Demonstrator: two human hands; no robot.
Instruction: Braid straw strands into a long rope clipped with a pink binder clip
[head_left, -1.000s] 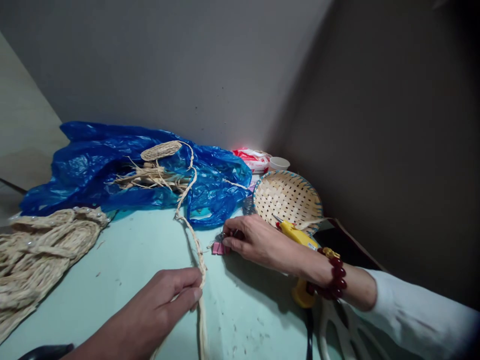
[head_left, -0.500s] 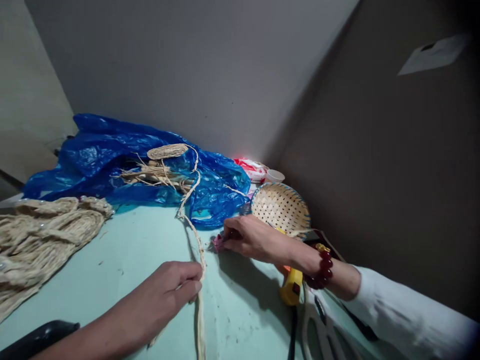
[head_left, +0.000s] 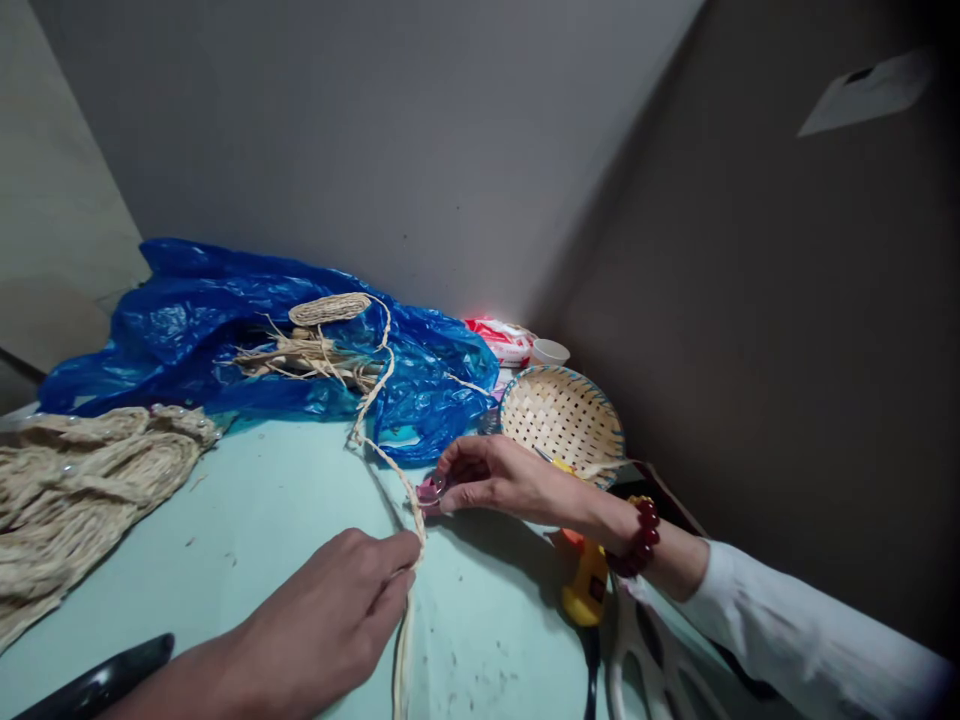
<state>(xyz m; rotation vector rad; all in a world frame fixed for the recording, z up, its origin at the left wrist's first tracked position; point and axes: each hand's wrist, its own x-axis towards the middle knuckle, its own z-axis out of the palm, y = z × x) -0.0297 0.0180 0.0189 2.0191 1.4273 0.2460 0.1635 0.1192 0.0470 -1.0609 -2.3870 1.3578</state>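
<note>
A pale braided straw cord [head_left: 384, 375] runs from a flat wound bundle [head_left: 330, 309] at the back down towards the near table edge. My left hand [head_left: 349, 600] is closed, pinching this cord between thumb and fingertips. Just beyond it, my right hand [head_left: 499, 478] grips a small pink clip [head_left: 429, 493], which meets the cord; I cannot tell whether its jaws are round the cord. A red bead bracelet [head_left: 645, 540] circles the right wrist.
A blue plastic bag [head_left: 187, 310] with dry straw stalks [head_left: 307, 352] lies at the back. Folded braid [head_left: 82, 490] covers the left side. On the right are a woven basket [head_left: 555, 410], a yellow tool [head_left: 585, 590] and white-handled scissors [head_left: 637, 660]. A black object [head_left: 105, 680] sits front left.
My right hand and the pink clip have come up against the cord, where a gap showed before. My left hand still pinches the cord, slightly further right. The view has shifted a little.
</note>
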